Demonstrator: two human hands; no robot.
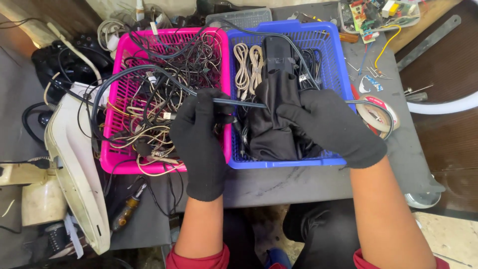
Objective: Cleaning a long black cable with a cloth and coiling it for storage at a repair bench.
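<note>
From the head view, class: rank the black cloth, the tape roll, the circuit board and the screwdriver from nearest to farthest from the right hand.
1. Black cloth: under the right hand, in the blue basket.
2. Tape roll: just right of it.
3. Circuit board: top right, far edge.
4. Screwdriver: far left, lower.

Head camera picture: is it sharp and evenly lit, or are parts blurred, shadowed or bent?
Head view: mostly sharp, with the cables in the pink basket and blue basket crisp; soft, even light with no glare; the black gloves on the left hand and right hand swallow detail, as does the black cloth; the edges bow slightly, a wide-lens effect.
</note>
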